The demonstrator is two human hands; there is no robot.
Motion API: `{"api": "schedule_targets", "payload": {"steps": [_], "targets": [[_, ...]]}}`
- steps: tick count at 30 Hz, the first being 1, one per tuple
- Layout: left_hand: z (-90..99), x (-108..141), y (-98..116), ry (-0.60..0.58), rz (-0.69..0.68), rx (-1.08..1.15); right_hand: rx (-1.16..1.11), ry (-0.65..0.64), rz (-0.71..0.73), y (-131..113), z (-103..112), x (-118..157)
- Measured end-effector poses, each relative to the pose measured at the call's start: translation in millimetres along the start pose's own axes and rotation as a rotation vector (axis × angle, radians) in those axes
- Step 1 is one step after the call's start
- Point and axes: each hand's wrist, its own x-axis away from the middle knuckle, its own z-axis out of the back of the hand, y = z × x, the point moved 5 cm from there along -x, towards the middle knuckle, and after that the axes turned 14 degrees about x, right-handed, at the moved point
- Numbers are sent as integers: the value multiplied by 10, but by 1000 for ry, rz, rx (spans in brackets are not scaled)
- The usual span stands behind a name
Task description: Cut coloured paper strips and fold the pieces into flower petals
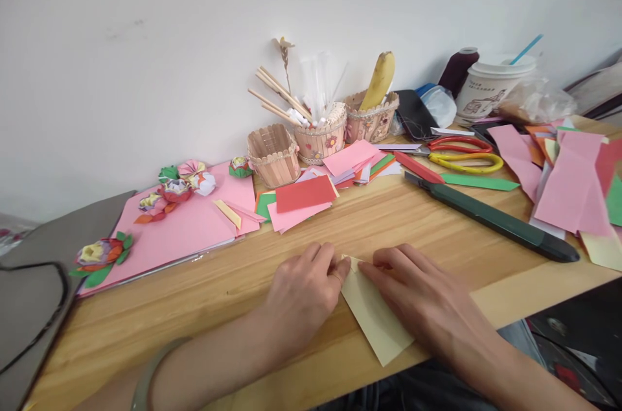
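A pale yellow paper strip (378,320) lies slanted near the table's front edge, with a small folded corner at its far end. My left hand (308,288) pinches that far end from the left, fingers curled together. From the right, my right hand (413,288) presses thumb and fingers on the same end, its palm partly over the strip's right side. Both hands are closed on the paper, their fingertips a short distance apart. Beyond them lie a red paper rectangle (305,194) and pink sheets.
Folded paper flowers (175,190) rest on a pink sheet (165,236) at left. Small wooden baskets (273,164) stand by the wall. A dark green utility knife (505,223), scissors (466,163), pink strips (566,184) and a lidded cup (493,90) are at right.
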Motion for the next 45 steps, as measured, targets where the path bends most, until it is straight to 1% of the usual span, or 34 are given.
{"api": "schedule_targets", "payload": {"steps": [2, 6, 9, 12, 15, 17, 20, 22, 24, 26, 27, 29, 31, 33, 35, 37, 39, 41, 45], "targets": [[-23, -4, -1, -18, -25, 7, 18, 13, 0, 3, -12, 1], [-57, 19, 39, -59, -194, 8, 72, 0, 19, -2, -48, -19], [-44, 45, 60, -51, -263, -45, 86, 8, 16, 13, -42, -11], [-20, 51, 68, -11, -282, -52, 97, 32, 11, 53, -4, 41], [-3, 47, 65, 29, -302, -28, 81, 17, -13, 125, 21, 135], [4, 45, 57, 42, -316, -33, 32, 9, -36, 175, 35, 213], [14, 48, 57, 30, -338, -59, -78, 22, -69, 224, 87, 323], [15, 57, 73, -4, -349, -69, -157, -28, -49, 212, 123, 372], [14, 69, 93, -42, -348, -87, -219, -126, 11, 165, 151, 398], [18, 77, 102, -70, -341, -104, -248, -196, 57, 123, 174, 404], [24, 77, 99, -80, -338, -102, -249, -209, 63, 111, 179, 398], [39, 62, 70, -99, -326, -78, -250, -196, 58, 94, 171, 373], [62, 33, 27, -95, -306, -42, -247, -139, 58, 61, 142, 331], [97, 8, 6, -39, -294, -24, -199, -67, 65, 3, 98, 285], [124, 6, 29, 32, -297, 17, -79, -2, 41, -53, 47, 243], [116, 25, 85, 48, -298, 106, 29, 36, -5, -86, 7, 214], [83, 46, 139, 20, -283, 155, 34, 29, -36, -86, -15, 201], [67, 59, 168, 24, -279, 167, -51, -14, -42, -50, -19, 201], [41, 60, 135, 34, -345, 210, -225, -96, -21, 69, 8, 227]]}}
